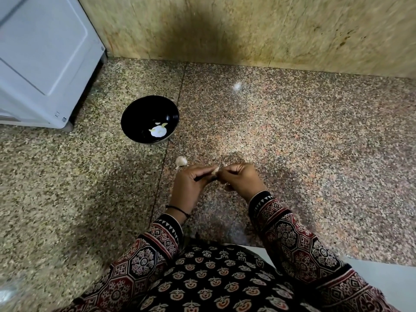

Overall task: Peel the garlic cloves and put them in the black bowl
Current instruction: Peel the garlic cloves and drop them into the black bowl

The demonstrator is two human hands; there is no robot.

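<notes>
Hands meet low over the speckled stone counter (304,143), both closed on one garlic clove (215,170). The left hand (193,183) holds it with curled fingers and thumb. The right hand (240,179), fingers curled too, pinches its other end; whether it grips clove or loose skin is too small to tell. Just beyond the left hand, a piece of unpeeled garlic (181,161) lies on the counter. Farther off to the left stands the black bowl (135,113), with a few pale peeled cloves (158,131) at its bottom. A white appliance (45,64) sits near the bowl, against the tiled wall (292,30). Patterned sleeves (292,239) cover both forearms, and a black thread (177,209) circles the left wrist.
</notes>
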